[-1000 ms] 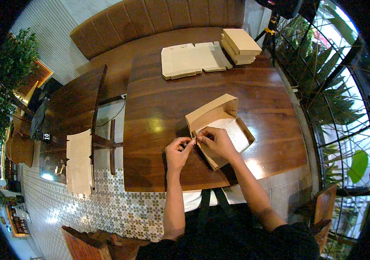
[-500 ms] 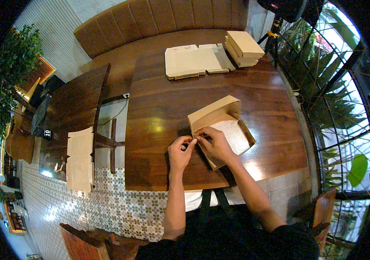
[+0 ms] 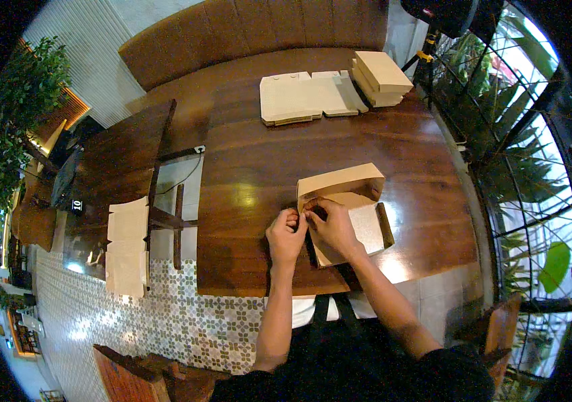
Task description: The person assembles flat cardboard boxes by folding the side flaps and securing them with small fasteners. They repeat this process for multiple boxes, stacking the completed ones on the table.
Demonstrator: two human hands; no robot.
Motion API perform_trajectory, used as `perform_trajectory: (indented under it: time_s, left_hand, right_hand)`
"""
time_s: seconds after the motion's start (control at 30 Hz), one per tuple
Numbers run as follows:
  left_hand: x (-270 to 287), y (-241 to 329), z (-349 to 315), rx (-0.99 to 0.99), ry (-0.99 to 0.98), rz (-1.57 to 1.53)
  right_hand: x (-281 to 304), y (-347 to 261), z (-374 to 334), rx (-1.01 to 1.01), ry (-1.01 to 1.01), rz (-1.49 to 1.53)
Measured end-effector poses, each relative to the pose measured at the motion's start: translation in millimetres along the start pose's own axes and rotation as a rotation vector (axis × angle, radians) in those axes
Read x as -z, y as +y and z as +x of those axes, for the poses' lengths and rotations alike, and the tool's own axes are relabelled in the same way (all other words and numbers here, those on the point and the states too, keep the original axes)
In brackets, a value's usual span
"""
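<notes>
Cardboard box (image 3: 369, 229) | left hand (image 3: 286, 232), right hand (image 3: 335, 229) at corner (lid (image 3: 341, 179) up)

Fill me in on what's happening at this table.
A person is working on a small brown cardboard box with both bare hands. The left hand and right hand meet at its left side, though their exact grip is hard to see. Its lid is raised. Toward the far side of the wooden table, flat cardboard blanks lie beside stacked boxes. More flat cardboard lies to the left, apart from this table.
</notes>
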State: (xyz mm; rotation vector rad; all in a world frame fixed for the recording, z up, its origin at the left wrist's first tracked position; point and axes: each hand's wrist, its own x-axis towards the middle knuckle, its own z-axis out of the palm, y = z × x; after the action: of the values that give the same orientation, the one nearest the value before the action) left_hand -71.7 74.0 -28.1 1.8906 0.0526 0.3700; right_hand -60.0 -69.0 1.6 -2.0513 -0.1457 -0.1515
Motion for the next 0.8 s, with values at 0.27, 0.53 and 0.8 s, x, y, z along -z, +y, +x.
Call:
perform_trajectory:
  time_s: [0.27,0.53,0.8]
  left_hand:
    - [-5.9,2.7,10.5,-0.142,0.005,0.286]
    - [-4.5,11.8,11.6,-0.039,-0.116,0.165]
    - [21.8,12.9,-9.7,-0.231,-0.488,0.304]
  right_hand:
    - [12.0,-0.5,-7.5,-0.04,-0.172,0.079]
    - [19.0,8.8,-12.4,0.153,-0.28,0.016]
    - [41.8,25.6,-0.9,0.15,-0.232,-0.038]
